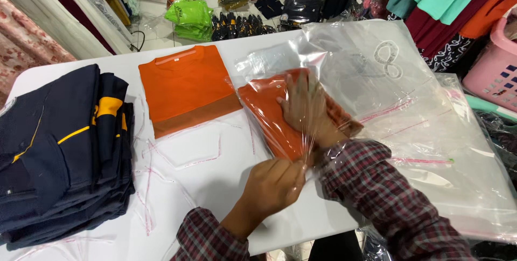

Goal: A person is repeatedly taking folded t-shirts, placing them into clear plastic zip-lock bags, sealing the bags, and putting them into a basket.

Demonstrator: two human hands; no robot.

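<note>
Clothing shop floor in the background, racks and stacked garments all round; I'm looking down at a white table point(215, 180) where the packing is going on. Step in hand, as I'm judging it: sliding a folded orange shirt point(272, 118) into a clear plastic bag point(280, 59) at mid-table.

My right hand point(304, 107) is lying flat inside the bag, fingers spread, pressing down on the shirt through the film. My left hand point(274, 183) is sitting at the near edge of the shirt, fingers curled together and pinching the bag's mouth; exactly how much film it's gripping I cannot tell. The shirt is looking mostly in, with its near corner at the opening.

Left of it, a second orange shirt, already bagged point(186, 88), is lying flat on the table. Far left, a pile of navy garments with yellow trim point(59, 148) is sitting on the table's left end. Thin peeled seal strips point(180, 158) are scattered on the white surface between them. To the right, a loose heap of empty clear bags point(431, 126) is spilling over the table edge, and a pink basket point(493, 67) is standing at far right.

Next move, I'm judging, calls for drawing the right hand out without dragging the shirt, then folding the flap shut squarely.
</note>
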